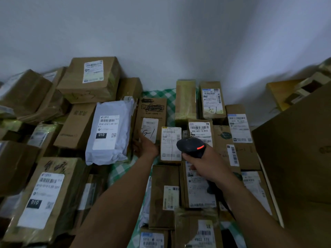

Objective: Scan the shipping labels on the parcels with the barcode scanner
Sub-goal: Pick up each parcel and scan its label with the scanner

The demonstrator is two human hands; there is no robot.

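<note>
The barcode scanner (192, 146), dark with a red light glowing on its head, sits just right of the middle of the view. The right hand (206, 165) has its fingers wrapped tight round the handle, the nose pointing away from the person over the parcels.

At 9 o'clock from the scanner, just beside its head, stands a small brown parcel (171, 144) with a white shipping label across its face. Further out at 9 o'clock the left hand (146, 146) lies against the bottom of a taller brown box (152, 111). Its fingers look straight and flat on the card, holding nothing, though the blur there makes the thumb hard to read. That box's label (150, 129) carries handwritten marks.

At 12 o'clock is a box with a 502-602-12-815 label (200, 130). A white mailer bag (111, 129) leans at 10 o'clock, well apart. A big plain carton (300, 149) fills 3 o'clock. Green checked cloth (154, 94) shows between the parcels, and a pale wall (161, 33) rises behind.
</note>
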